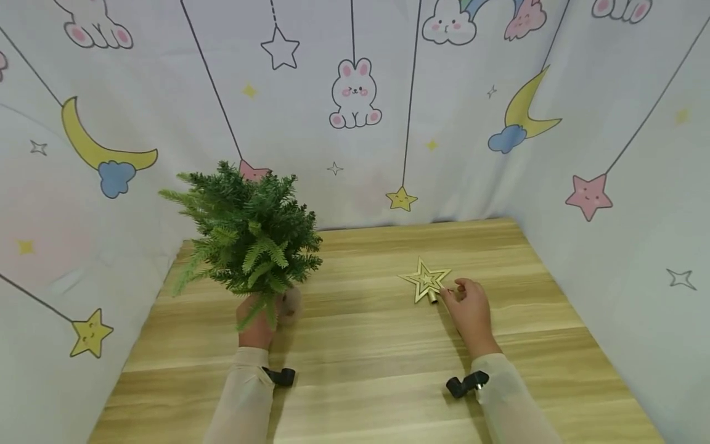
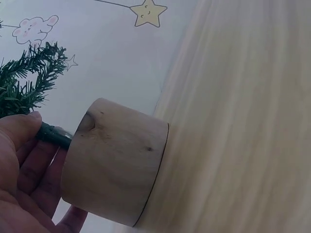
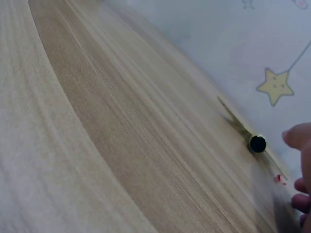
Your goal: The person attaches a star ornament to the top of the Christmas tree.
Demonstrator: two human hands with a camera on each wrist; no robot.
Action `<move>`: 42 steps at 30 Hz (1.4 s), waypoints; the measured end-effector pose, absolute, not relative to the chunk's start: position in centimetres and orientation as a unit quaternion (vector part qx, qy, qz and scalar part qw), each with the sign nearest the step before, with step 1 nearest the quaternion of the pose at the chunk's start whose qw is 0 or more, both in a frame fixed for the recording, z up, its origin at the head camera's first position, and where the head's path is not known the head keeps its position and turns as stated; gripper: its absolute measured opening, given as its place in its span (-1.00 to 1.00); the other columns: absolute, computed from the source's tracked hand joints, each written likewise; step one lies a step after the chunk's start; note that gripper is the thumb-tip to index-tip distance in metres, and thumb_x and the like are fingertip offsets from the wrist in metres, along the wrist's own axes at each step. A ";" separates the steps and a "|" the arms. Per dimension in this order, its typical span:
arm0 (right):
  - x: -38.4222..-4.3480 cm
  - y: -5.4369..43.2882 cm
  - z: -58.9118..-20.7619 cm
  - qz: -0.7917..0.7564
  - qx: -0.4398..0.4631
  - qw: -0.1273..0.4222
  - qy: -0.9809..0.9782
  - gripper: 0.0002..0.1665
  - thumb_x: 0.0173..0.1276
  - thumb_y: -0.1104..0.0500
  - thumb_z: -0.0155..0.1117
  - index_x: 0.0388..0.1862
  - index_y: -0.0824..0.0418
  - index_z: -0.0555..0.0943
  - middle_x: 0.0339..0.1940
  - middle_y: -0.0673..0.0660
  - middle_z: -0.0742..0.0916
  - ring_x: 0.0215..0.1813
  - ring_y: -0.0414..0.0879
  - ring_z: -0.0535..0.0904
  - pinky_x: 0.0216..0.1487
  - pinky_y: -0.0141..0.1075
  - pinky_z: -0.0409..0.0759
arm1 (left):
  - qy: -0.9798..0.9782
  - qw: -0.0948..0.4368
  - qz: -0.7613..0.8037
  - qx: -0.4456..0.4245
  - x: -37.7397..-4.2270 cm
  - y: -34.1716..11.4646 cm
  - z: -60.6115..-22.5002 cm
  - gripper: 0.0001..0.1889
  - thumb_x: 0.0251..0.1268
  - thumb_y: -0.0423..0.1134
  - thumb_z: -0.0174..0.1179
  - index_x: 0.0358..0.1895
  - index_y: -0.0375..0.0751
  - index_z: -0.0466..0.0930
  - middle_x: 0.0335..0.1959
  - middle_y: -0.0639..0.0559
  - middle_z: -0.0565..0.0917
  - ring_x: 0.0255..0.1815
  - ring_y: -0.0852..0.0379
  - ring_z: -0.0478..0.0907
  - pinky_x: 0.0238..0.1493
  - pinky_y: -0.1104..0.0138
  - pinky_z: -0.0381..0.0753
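A small artificial Christmas tree [image 1: 249,237] with green needles is on the left. My left hand [image 1: 256,320] is under its lower branches, with thumb and fingers round the green trunk [image 2: 54,136]. Below the hand, the round wooden base [image 2: 116,162] sits close over the tabletop. On the right lies a gold star tree topper [image 1: 426,280], its short tube toward me. Right at the star's edge is my right hand [image 1: 470,311], fingers loosely bent. The right wrist view shows its fingertips [image 3: 294,136] beside the star, with the dark tube opening [image 3: 257,143] facing the camera.
The wood-grain table [image 1: 355,345] runs back to a white curtain [image 1: 310,135] printed with rabbits, moons and stars, which also hangs along both sides. A black wrist camera is strapped over each pale sleeve. A tiny red mark [image 3: 280,179] shows by the star.
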State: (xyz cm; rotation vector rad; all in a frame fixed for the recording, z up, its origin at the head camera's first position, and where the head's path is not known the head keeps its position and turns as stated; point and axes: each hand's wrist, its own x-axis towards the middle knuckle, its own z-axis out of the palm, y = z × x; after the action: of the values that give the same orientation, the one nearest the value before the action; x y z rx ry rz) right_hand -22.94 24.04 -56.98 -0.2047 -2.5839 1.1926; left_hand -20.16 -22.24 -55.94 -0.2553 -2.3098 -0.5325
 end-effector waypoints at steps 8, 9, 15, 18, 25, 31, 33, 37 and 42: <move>-23.2 23.7 -56.8 0.395 -0.072 0.125 -0.907 -0.35 0.37 -0.09 0.48 0.20 0.36 0.60 -0.03 0.30 0.69 0.03 0.20 0.61 0.13 0.10 0.53 | -0.881 0.392 -0.233 -0.125 -20.4 -21.1 -56.2 -0.88 0.03 -0.60 0.32 -0.40 -0.41 0.60 -0.48 -0.28 0.63 -0.43 -0.30 0.62 -0.34 -0.14 0.64; -23.2 23.6 -56.8 0.392 -0.072 0.125 -0.909 -0.35 0.36 -0.10 0.49 0.18 0.36 0.61 -0.04 0.29 0.70 0.02 0.20 0.62 0.13 0.10 0.53 | -0.879 0.396 -0.234 -0.128 -20.5 -20.9 -56.2 -0.87 0.00 -0.60 0.34 -0.42 -0.40 0.60 -0.50 -0.26 0.63 -0.45 -0.29 0.61 -0.35 -0.13 0.63; -23.5 23.2 -57.0 0.357 -0.082 0.129 -0.922 -0.38 0.28 -0.17 0.53 0.03 0.31 0.67 -0.11 0.24 0.75 -0.01 0.20 0.65 0.11 0.12 0.48 | -0.868 0.376 -0.303 -0.117 -20.5 -19.8 -56.5 -0.89 0.09 -0.58 0.36 -0.45 -0.36 0.65 -0.53 -0.20 0.67 -0.48 -0.21 0.64 -0.41 -0.09 0.64; -23.6 22.8 -56.9 0.332 -0.090 0.124 -0.931 -0.42 0.26 -0.19 0.52 -0.07 0.28 0.69 -0.14 0.23 0.74 -0.06 0.20 0.65 0.01 0.12 0.45 | -0.873 0.369 -0.301 -0.109 -20.5 -19.4 -56.3 -0.90 0.14 -0.55 0.34 -0.45 -0.34 0.65 -0.54 -0.19 0.67 -0.49 -0.20 0.65 -0.42 -0.08 0.64; -23.9 22.3 -56.5 0.295 -0.093 0.096 -0.946 -0.42 0.22 -0.26 0.48 -0.15 0.24 0.72 -0.17 0.22 0.76 -0.12 0.21 0.65 -0.10 0.14 0.40 | -0.858 0.372 -0.335 -0.115 -20.4 -19.4 -56.3 -0.93 0.15 -0.58 0.33 -0.37 -0.39 0.68 -0.48 -0.23 0.70 -0.43 -0.23 0.67 -0.37 -0.11 0.65; -23.8 22.1 -56.1 0.328 -0.101 0.062 -0.937 -0.45 0.23 -0.21 0.51 -0.13 0.24 0.67 -0.20 0.19 0.77 -0.15 0.18 0.65 -0.10 0.09 0.41 | -0.860 0.367 -0.336 -0.116 -20.4 -19.4 -56.3 -0.92 0.13 -0.56 0.37 -0.35 -0.37 0.69 -0.48 -0.21 0.70 -0.43 -0.21 0.68 -0.38 -0.10 0.66; -23.7 22.0 -55.8 0.357 -0.105 0.052 -0.927 -0.45 0.25 -0.15 0.52 -0.08 0.27 0.64 -0.19 0.21 0.76 -0.14 0.17 0.65 -0.08 0.03 0.46 | -0.864 0.359 -0.334 -0.109 -20.3 -19.4 -56.2 -0.93 0.14 -0.56 0.36 -0.35 -0.37 0.69 -0.48 -0.21 0.70 -0.43 -0.22 0.68 -0.38 -0.10 0.66; -23.5 21.9 -55.0 0.429 -0.109 0.038 -0.896 -0.46 0.26 0.01 0.55 0.02 0.33 0.58 -0.21 0.25 0.74 -0.21 0.09 0.66 -0.21 -0.12 0.56 | -0.865 0.352 -0.339 -0.110 -20.4 -19.7 -56.1 -0.94 0.20 -0.56 0.32 -0.29 -0.40 0.70 -0.44 -0.25 0.71 -0.38 -0.25 0.69 -0.34 -0.13 0.67; -23.7 22.0 -54.8 0.493 -0.109 0.015 -0.863 -0.50 0.24 0.16 0.57 0.04 0.37 0.57 -0.38 0.16 0.72 -0.47 -0.09 0.63 -0.42 -0.29 0.55 | -0.864 0.315 -0.385 -0.079 -20.4 -20.7 -56.1 -0.92 0.29 -0.50 0.28 -0.26 -0.36 0.76 -0.42 -0.23 0.74 -0.37 -0.24 0.69 -0.32 -0.12 0.66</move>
State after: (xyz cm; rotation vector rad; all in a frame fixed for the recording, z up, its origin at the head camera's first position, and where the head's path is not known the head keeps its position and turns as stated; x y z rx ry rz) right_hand -23.66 22.01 -54.82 -0.3380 -2.6860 1.5322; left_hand -20.42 -20.66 -56.14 -0.2088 -2.2755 -1.0140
